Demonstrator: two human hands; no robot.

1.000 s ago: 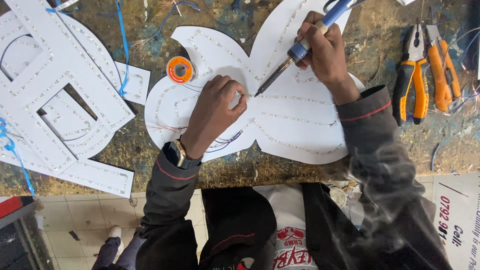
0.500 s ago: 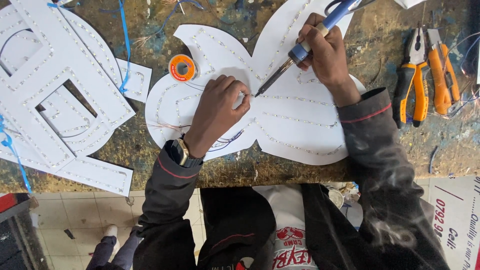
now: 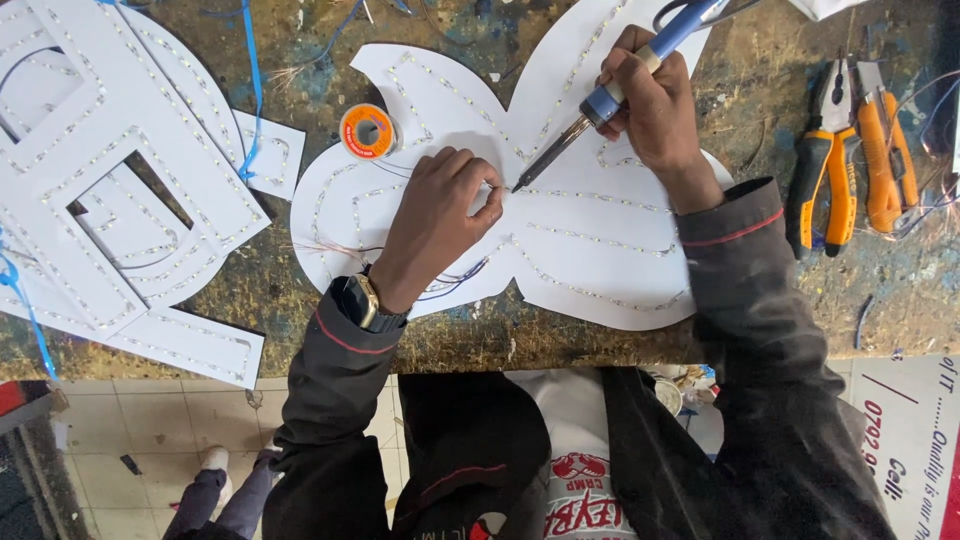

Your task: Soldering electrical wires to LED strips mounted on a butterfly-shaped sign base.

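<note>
Little has shifted: the right hand (image 3: pixel 660 110) still grips the blue-handled soldering iron (image 3: pixel 610 95), tip at the white LED-studded cutout panel (image 3: pixel 590 215); the left hand (image 3: pixel 435 215) seemingly pinches thin wire beside it.

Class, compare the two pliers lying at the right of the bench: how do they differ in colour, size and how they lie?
The black-and-orange pliers have two-tone grips; the all-orange pliers have plain orange grips. The black-and-orange pliers look longer and lie nearer the white cut-out board; the all-orange pliers lie farther right, among loose wires. Both lie flat on the workbench, jaws pointing away from the person, untouched by either hand.
</note>
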